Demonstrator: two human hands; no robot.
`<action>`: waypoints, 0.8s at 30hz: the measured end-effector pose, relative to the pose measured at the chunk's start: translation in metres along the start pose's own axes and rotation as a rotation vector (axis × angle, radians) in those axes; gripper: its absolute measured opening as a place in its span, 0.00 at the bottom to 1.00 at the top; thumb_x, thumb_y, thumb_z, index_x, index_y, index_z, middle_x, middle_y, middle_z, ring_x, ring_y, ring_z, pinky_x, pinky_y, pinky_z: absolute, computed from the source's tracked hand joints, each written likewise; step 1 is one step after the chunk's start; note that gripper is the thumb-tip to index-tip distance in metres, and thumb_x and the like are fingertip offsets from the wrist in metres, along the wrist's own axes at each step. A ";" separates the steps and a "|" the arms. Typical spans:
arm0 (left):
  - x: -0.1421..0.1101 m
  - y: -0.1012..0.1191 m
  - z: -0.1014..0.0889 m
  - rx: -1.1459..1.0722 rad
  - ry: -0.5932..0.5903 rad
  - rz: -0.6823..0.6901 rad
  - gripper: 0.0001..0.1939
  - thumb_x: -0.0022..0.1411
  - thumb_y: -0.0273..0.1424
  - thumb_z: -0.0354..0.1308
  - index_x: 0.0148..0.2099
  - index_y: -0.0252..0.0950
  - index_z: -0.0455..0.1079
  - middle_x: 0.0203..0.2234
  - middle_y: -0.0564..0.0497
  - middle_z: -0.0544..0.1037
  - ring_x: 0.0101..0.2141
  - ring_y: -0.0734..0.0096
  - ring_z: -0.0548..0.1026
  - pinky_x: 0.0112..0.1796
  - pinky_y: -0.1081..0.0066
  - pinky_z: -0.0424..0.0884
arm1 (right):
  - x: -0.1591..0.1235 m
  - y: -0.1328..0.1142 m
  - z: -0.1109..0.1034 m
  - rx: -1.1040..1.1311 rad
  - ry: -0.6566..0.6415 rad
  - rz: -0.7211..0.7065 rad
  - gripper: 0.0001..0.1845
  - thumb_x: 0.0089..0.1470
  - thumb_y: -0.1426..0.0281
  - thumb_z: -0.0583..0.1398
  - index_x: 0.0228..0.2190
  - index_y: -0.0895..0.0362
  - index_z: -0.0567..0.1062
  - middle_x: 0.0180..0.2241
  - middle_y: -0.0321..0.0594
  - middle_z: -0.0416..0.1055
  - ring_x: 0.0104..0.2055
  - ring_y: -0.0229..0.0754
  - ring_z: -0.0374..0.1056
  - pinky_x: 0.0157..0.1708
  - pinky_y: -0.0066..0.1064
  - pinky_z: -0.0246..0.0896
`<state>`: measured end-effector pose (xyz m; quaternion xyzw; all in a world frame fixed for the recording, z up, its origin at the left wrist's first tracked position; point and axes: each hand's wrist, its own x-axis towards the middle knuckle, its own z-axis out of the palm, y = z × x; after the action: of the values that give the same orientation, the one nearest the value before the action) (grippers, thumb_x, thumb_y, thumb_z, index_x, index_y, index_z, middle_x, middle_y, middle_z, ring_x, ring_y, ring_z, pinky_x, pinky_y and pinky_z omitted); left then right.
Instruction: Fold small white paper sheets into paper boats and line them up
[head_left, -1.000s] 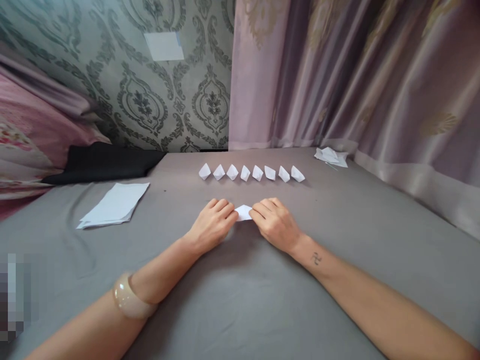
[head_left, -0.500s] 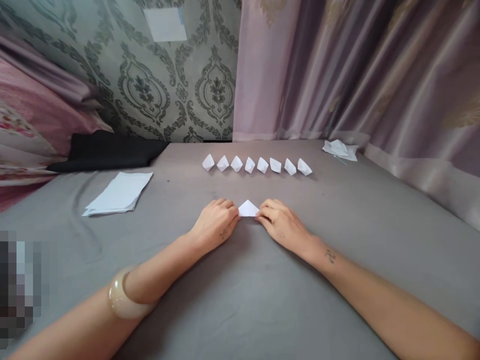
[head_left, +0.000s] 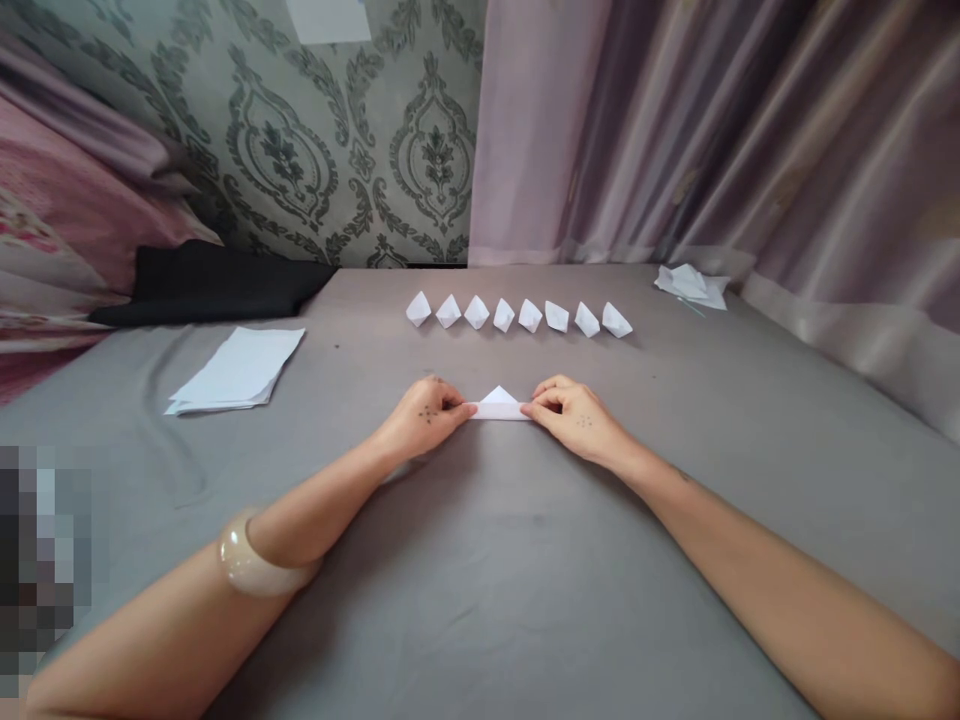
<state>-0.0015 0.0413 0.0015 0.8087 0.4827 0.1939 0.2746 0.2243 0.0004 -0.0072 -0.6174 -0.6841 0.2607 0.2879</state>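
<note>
A folded sheet of white paper [head_left: 499, 409] lies between my hands, a triangular peak pointing away from me and a flat strip along its near edge. My left hand [head_left: 431, 412] pinches the strip's left end between thumb and fingers. At the right end, my right hand [head_left: 574, 412] pinches it the same way. Beyond them stands a row of several small folded white paper shapes [head_left: 502, 315].
On the left rests a stack of white paper sheets [head_left: 236, 370], with black cloth [head_left: 225, 285] behind it. More white papers [head_left: 691, 285] lie at the far right corner, near the curtain [head_left: 637, 130]. Grey cloth [head_left: 525, 600] covers the surface.
The near edge of the paper now shows a wide flat strip below the peak. My hands have turned, moved slightly apart, and their thumbs now show on the strip's ends. The view has tilted down slightly.
</note>
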 end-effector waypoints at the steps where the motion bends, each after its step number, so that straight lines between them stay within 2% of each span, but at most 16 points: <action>1: 0.000 0.000 0.000 -0.014 -0.001 -0.008 0.16 0.56 0.40 0.54 0.25 0.33 0.72 0.21 0.51 0.70 0.26 0.71 0.67 0.26 0.73 0.60 | 0.001 0.001 0.000 -0.002 -0.001 0.007 0.14 0.51 0.63 0.59 0.20 0.56 0.76 0.38 0.40 0.70 0.31 0.37 0.65 0.35 0.33 0.58; 9: 0.000 0.002 -0.002 -0.015 -0.014 -0.041 0.18 0.57 0.40 0.53 0.22 0.33 0.68 0.19 0.52 0.67 0.23 0.73 0.65 0.24 0.73 0.58 | 0.002 0.003 0.000 -0.050 0.012 0.000 0.16 0.51 0.61 0.59 0.18 0.56 0.73 0.38 0.39 0.70 0.32 0.38 0.65 0.34 0.33 0.58; 17: 0.002 -0.002 0.002 0.073 0.021 -0.034 0.15 0.58 0.37 0.54 0.25 0.33 0.70 0.27 0.48 0.71 0.29 0.68 0.69 0.32 0.70 0.63 | 0.002 0.003 0.001 -0.091 0.004 -0.013 0.16 0.52 0.61 0.58 0.18 0.57 0.71 0.38 0.40 0.69 0.31 0.37 0.64 0.33 0.32 0.57; 24: 0.002 0.001 0.002 0.084 0.007 -0.055 0.13 0.57 0.36 0.56 0.26 0.33 0.72 0.30 0.47 0.72 0.30 0.68 0.69 0.33 0.69 0.65 | 0.004 -0.001 0.000 -0.134 -0.012 0.010 0.16 0.52 0.64 0.58 0.17 0.57 0.70 0.38 0.38 0.68 0.32 0.36 0.63 0.34 0.31 0.55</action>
<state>0.0009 0.0418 0.0011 0.8051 0.5135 0.1687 0.2441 0.2236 0.0040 -0.0064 -0.6369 -0.6987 0.2194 0.2407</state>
